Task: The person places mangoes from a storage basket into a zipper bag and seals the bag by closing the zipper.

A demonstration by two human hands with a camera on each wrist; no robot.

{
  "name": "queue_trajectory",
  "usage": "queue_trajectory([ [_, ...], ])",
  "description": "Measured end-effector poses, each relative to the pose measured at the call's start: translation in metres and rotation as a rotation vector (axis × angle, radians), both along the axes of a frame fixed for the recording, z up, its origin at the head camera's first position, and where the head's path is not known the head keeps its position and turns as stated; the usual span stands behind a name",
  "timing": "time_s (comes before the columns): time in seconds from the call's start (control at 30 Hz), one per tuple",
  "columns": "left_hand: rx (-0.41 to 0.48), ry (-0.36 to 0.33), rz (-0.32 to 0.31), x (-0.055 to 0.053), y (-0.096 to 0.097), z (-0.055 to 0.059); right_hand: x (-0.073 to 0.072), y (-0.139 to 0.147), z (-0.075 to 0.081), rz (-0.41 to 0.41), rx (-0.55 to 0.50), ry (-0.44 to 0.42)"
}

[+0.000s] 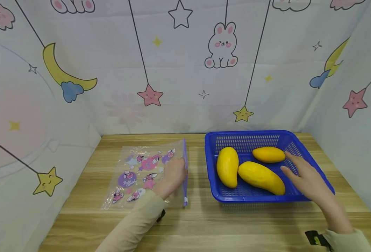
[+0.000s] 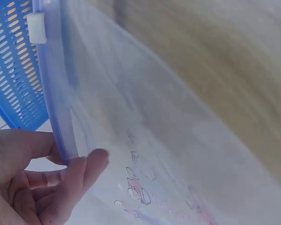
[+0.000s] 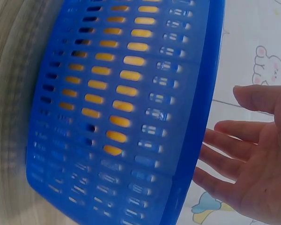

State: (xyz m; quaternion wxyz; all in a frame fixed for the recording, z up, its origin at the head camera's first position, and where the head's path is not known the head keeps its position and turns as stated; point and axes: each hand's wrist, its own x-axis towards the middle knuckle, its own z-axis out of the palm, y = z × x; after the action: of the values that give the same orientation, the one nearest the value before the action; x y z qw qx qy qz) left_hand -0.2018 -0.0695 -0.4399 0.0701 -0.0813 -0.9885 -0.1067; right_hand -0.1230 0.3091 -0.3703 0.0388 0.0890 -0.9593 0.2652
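A clear zip bag (image 1: 128, 190) with pink and purple cartoon prints lies on the left of the table, its purple zip edge (image 1: 185, 190) facing the basket. My left hand (image 1: 173, 175) pinches the bag at that edge between thumb and fingers; the left wrist view shows the white slider (image 2: 36, 28) farther along it. Three yellow mangoes sit in a blue basket (image 1: 249, 133): one upright at left (image 1: 227, 167), one slanting mango in front (image 1: 261, 177), and a smaller mango (image 1: 268, 154) behind. Over the basket's right part, my right hand (image 1: 309, 180) reaches with spread fingers, fingertips close to the smaller mango.
The wooden table (image 1: 198, 224) runs up to a white curtain (image 1: 185, 63) printed with stars, moons and a rabbit, which also closes off both sides. A gap of bare table separates the bag from the basket. The basket's slotted walls rise around the mangoes.
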Motion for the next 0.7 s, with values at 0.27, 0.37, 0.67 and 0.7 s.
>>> queue_trajectory([
  [0.27,0.042,0.015,-0.035,0.002,-0.004,0.011,-0.001,-0.016,0.004,0.013,0.013,-0.027],
  [0.37,0.036,0.053,-0.044,0.003,-0.005,0.015,-0.003,-0.022,0.005,0.018,0.008,-0.031],
  [0.67,0.042,0.123,-0.047,0.008,-0.009,0.030,-0.004,-0.039,0.006,0.023,0.010,-0.023],
  [0.7,0.053,0.123,-0.047,0.008,-0.009,0.030,-0.004,-0.041,0.006,0.024,0.010,-0.022],
])
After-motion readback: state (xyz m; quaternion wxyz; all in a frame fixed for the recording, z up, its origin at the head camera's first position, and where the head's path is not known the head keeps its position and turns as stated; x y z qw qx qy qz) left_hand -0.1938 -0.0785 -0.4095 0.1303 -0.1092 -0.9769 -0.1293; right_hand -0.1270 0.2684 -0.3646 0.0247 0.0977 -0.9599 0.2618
